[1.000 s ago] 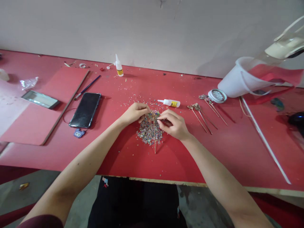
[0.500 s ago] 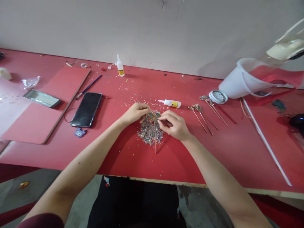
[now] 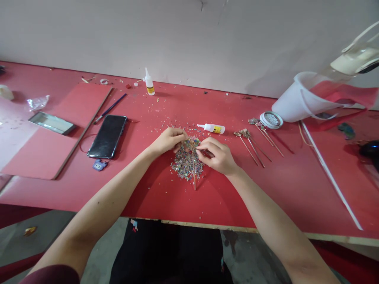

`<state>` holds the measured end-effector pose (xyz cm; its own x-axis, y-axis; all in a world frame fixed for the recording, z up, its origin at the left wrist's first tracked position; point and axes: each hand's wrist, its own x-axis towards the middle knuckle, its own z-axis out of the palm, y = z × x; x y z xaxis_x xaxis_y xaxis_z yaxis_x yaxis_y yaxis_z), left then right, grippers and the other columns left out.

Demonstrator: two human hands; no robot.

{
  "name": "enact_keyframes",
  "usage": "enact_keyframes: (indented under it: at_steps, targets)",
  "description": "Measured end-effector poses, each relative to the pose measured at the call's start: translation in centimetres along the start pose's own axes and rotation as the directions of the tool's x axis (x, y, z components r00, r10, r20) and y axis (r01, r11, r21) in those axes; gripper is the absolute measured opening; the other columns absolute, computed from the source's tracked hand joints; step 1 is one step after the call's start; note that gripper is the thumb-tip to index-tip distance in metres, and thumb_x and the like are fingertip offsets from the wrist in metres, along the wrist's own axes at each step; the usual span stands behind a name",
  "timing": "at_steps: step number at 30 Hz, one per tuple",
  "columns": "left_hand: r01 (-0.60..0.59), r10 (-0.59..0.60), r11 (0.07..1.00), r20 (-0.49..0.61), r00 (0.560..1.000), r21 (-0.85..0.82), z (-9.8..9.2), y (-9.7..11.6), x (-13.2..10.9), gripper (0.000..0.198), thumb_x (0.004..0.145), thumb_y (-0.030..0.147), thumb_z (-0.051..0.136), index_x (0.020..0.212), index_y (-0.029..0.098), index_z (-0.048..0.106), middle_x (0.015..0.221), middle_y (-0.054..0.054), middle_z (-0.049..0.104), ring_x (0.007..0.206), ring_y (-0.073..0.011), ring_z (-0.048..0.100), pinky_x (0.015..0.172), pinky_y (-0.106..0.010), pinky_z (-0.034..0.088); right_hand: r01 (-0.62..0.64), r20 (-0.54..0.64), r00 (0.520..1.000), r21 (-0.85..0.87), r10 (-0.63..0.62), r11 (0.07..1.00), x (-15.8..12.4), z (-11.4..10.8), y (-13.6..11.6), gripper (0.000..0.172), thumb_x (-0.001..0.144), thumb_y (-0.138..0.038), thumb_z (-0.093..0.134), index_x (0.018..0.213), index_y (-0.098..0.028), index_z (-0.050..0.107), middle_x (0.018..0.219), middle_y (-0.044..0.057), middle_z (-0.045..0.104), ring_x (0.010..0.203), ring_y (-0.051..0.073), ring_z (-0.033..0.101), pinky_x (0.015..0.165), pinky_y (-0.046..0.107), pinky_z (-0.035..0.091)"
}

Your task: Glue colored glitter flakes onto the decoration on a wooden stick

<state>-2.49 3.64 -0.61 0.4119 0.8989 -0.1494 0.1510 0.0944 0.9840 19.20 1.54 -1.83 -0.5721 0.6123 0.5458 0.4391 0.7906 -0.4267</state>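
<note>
Both hands meet over a pile of small glittering shell-like chips (image 3: pixel 188 167) on the red table. Between them is a hair stick (image 3: pixel 194 169), its thin coppery shaft pointing toward me and its decorated head at the fingertips. My left hand (image 3: pixel 171 140) is closed at the left side of that head, fingers curled. From the right, my right hand (image 3: pixel 217 155) pinches close to where head and shaft join. Any small chip in the fingertips is too tiny to make out. Just beyond the hands a glue bottle (image 3: pixel 214 128) lies on its side.
More hair sticks (image 3: pixel 250 142) lie to the right, near a small round tub (image 3: pixel 271 119) and a tilted white bucket (image 3: pixel 293 98). Another glue bottle (image 3: pixel 149 83) stands at the back. On the left are a phone (image 3: pixel 108 136), a brush (image 3: pixel 111 107) and a red board (image 3: pixel 79 106).
The hair stick's lower end has shifted very slightly to the right. Both hands stay almost in place, still closed at its head.
</note>
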Motion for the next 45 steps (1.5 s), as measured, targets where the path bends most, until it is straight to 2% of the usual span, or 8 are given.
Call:
enact_keyframes:
  at_steps: [13, 31, 38, 40, 42, 45]
  targets:
    - [0.024, -0.024, 1.000, -0.010, 1.000, -0.003, 0.15, 0.44, -0.10, 0.016, 0.087, 0.014, 0.048, 0.074, 0.013, 0.057, 0.057, -0.001, 0.068, 0.031, -0.0026, 0.043, 0.037, -0.016, 0.030, 0.095, -0.027, 0.995, -0.071, -0.098, 0.993, 0.03, -0.13, 0.11, 0.009, 0.087, -0.014, 0.057, 0.094, -0.020, 0.058, 0.086, 0.003, 0.062, 0.070, 0.011, 0.060, 0.058, 0.023, 0.047]
    - [0.030, -0.030, 0.999, -0.018, 0.999, -0.025, 0.04, 0.37, -0.04, 0.016, 0.087, 0.014, 0.049, 0.073, 0.013, 0.056, 0.059, -0.003, 0.069, 0.032, -0.0037, 0.043, 0.038, -0.018, 0.030, 0.105, -0.020, 0.994, -0.069, -0.106, 0.992, 0.00, -0.26, 0.12, 0.011, 0.086, -0.014, 0.059, 0.095, -0.020, 0.059, 0.087, 0.004, 0.063, 0.071, 0.012, 0.061, 0.060, 0.023, 0.049]
    - [0.027, -0.027, 1.000, -0.018, 0.999, -0.010, -0.02, 0.34, -0.01, 0.016, 0.087, 0.015, 0.049, 0.074, 0.013, 0.057, 0.060, -0.003, 0.070, 0.032, -0.0033, 0.043, 0.038, -0.017, 0.030, 0.101, -0.040, 0.994, -0.039, -0.103, 0.994, 0.02, -0.14, 0.12, 0.013, 0.087, -0.014, 0.059, 0.098, -0.021, 0.059, 0.088, 0.004, 0.063, 0.077, 0.013, 0.062, 0.063, 0.025, 0.050]
    - [0.031, -0.031, 0.999, -0.016, 0.999, -0.007, -0.02, 0.32, -0.01, 0.016, 0.087, 0.015, 0.049, 0.074, 0.013, 0.057, 0.060, -0.003, 0.070, 0.032, -0.0030, 0.043, 0.037, -0.017, 0.029, 0.077, -0.081, 0.994, 0.000, -0.077, 0.997, -0.04, -0.09, 0.07, 0.014, 0.086, -0.015, 0.060, 0.098, -0.022, 0.059, 0.089, 0.004, 0.063, 0.079, 0.014, 0.062, 0.066, 0.026, 0.050]
    - [0.030, -0.030, 0.999, -0.014, 0.999, -0.012, -0.02, 0.28, 0.01, 0.016, 0.087, 0.016, 0.049, 0.074, 0.013, 0.057, 0.060, -0.003, 0.070, 0.032, -0.0030, 0.044, 0.037, -0.017, 0.029, 0.006, -0.137, 0.991, 0.048, 0.000, 0.999, -0.09, -0.02, 0.02, 0.011, 0.086, -0.017, 0.061, 0.096, -0.022, 0.060, 0.088, 0.003, 0.062, 0.076, 0.013, 0.061, 0.064, 0.026, 0.049]
    - [0.019, -0.019, 0.999, -0.008, 1.000, -0.032, -0.05, 0.19, 0.04, 0.017, 0.086, 0.017, 0.049, 0.071, 0.013, 0.056, 0.061, -0.004, 0.070, 0.032, -0.0030, 0.044, 0.036, -0.017, 0.028, -0.208, -0.190, 0.954, 0.133, 0.231, 0.969, -0.10, 0.14, 0.15, 0.004, 0.088, -0.023, 0.059, 0.092, -0.022, 0.058, 0.077, 0.000, 0.058, 0.058, 0.010, 0.050, 0.053, 0.025, 0.042]
